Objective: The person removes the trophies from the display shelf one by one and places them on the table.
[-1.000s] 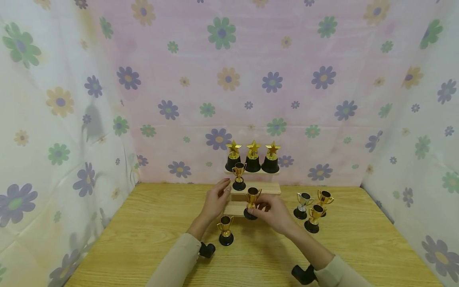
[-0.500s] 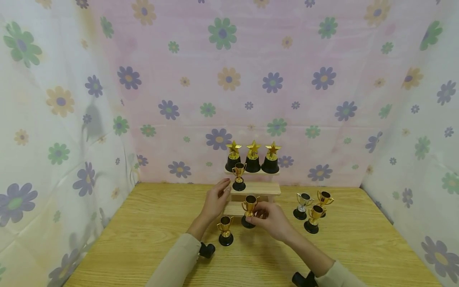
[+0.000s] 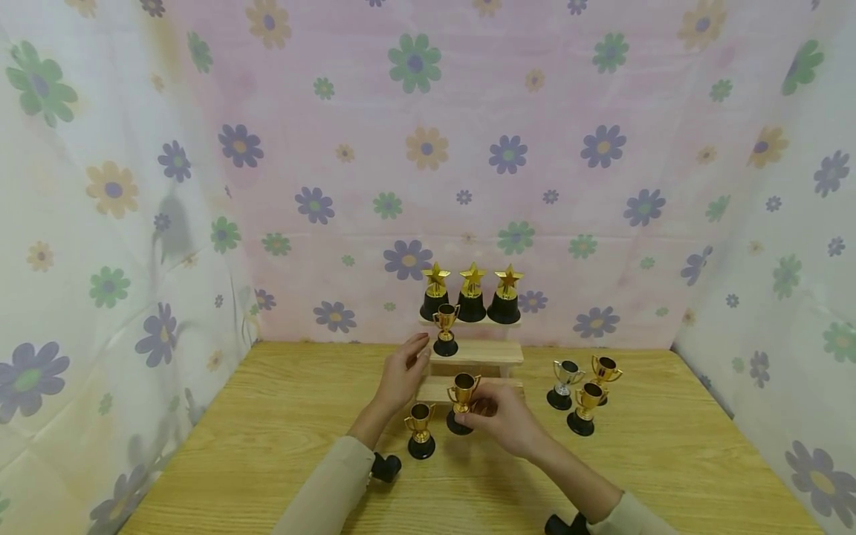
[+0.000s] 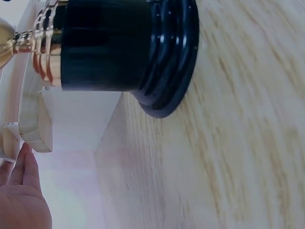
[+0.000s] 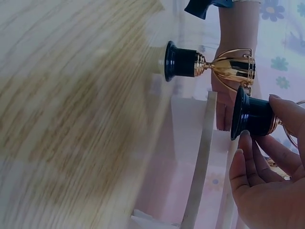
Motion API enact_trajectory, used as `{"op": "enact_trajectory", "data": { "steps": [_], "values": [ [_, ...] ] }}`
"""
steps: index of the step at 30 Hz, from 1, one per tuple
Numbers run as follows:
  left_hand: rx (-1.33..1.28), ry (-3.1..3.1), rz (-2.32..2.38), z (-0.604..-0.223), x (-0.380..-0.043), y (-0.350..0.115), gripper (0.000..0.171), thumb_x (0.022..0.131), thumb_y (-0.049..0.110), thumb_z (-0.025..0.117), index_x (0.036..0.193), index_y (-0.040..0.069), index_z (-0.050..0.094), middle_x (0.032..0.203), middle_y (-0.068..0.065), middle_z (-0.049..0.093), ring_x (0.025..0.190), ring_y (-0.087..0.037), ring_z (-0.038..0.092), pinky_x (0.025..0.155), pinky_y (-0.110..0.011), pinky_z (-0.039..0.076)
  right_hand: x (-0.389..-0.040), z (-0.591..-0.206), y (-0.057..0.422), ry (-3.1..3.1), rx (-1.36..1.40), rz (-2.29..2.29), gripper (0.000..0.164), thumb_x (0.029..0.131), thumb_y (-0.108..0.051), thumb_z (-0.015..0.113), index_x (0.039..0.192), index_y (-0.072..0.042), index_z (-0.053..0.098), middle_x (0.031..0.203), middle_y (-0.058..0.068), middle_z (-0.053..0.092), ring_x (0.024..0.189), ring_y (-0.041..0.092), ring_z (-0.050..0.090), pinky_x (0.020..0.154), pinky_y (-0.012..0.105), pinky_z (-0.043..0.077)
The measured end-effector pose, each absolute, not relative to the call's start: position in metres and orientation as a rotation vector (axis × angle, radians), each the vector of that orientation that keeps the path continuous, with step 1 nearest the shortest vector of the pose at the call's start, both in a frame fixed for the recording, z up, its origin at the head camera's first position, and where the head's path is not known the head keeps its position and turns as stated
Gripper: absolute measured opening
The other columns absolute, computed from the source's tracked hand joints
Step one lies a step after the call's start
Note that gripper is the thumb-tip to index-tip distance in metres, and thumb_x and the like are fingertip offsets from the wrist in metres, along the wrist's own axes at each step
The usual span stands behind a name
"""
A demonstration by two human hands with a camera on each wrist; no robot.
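Observation:
My right hand [image 3: 513,425] pinches a small gold trophy cup [image 3: 463,389] by its black base, thumb on one side and fingers on the other. The cup is upright in front of the lowest step of a pale wooden stand [image 3: 484,351]. In the right wrist view its base [image 5: 257,117] hangs above the tabletop. My left hand [image 3: 400,377] lies at the stand's left side, its extended fingertips at a step's edge in the left wrist view. Another gold trophy cup [image 3: 445,319] stands on the middle step, beside those fingers. A third gold trophy cup [image 3: 420,425] stands on the table, near my left wrist.
Three star trophies [image 3: 472,301] with black bases line the top step. To the right on the wooden table [image 3: 287,431] stand a silver trophy cup [image 3: 565,377] and two gold trophy cups [image 3: 588,401]. A flowered cloth [image 3: 428,186] encloses the back and sides.
My right hand has brought the gold trophy cup down and slightly left, away from the middle step toward the table's front. The left hand has stayed in place.

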State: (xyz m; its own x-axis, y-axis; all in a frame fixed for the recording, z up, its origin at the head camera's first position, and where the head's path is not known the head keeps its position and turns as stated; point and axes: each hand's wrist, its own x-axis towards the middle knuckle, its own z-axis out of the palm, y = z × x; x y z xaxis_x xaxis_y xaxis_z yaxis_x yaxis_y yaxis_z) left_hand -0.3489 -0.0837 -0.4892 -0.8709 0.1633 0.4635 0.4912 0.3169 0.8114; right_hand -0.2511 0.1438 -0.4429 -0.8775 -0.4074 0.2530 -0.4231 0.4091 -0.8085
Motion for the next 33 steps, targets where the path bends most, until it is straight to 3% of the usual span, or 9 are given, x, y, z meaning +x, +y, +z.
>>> {"op": "enact_trajectory", "data": {
  "steps": [11, 33],
  "values": [
    [-0.6, -2.273, -1.591, -0.487, -0.348, -0.083, 0.042, 0.108, 0.013, 0.054, 0.142, -0.011, 0.053, 0.153, -0.025, 0.047, 0.143, -0.039, 0.044, 0.112, -0.051, 0.041, -0.247, -0.448, 0.14, -2.68, 0.771, 1.494, 0.019, 0.089, -0.024, 0.081, 0.102, -0.011, 0.076, 0.089, -0.003, 0.069, 0.078, 0.012, 0.062, 0.067, 0.024, 0.052],
    [-0.608, -2.258, -1.576, -0.488, -0.348, -0.083, 0.04, 0.107, 0.011, 0.055, 0.14, -0.011, 0.056, 0.151, -0.026, 0.049, 0.142, -0.04, 0.044, 0.112, -0.052, 0.041, -0.238, -0.466, 0.122, -2.728, 0.872, 1.483, 0.017, 0.085, -0.022, 0.085, 0.089, -0.01, 0.074, 0.084, -0.003, 0.068, 0.075, 0.007, 0.061, 0.063, 0.022, 0.051]
  ]
}}
